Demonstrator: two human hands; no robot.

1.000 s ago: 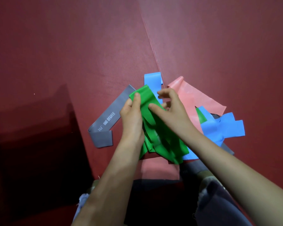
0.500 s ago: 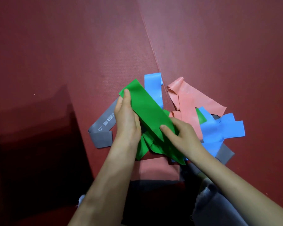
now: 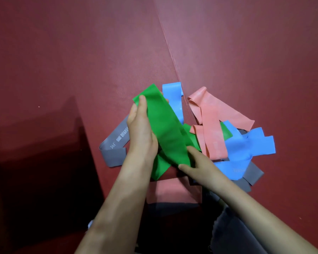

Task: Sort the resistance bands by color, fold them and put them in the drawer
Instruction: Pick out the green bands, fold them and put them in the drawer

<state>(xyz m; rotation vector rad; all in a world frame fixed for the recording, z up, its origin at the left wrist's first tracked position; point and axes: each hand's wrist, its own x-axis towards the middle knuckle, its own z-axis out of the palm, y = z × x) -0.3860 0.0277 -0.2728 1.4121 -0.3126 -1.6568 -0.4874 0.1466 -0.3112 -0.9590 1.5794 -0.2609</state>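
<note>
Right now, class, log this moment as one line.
left hand: grips green band, upper end; right hand: pinches lower end; rest: blue bands, pink bands, grey bands on mat

Red mats, a dark patch and grey cloth

Two red mats cover the floor: the left mat [image 3: 66, 52] is darker, the right mat [image 3: 246, 44] lighter and rosier, and they meet at a thin seam [image 3: 170, 54] that runs from the top middle down and slightly right. A white speck [image 3: 39, 106] lies on the left mat. Below it, a dark patch [image 3: 44, 171] with a straight slanting edge fills the lower left; whether shadow or surface cannot be told. Grey cloth [image 3: 233, 233] with a frayed edge lies at the bottom right. A small white scrap [image 3: 90, 224] shows near the bottom, too small to tell.
</note>
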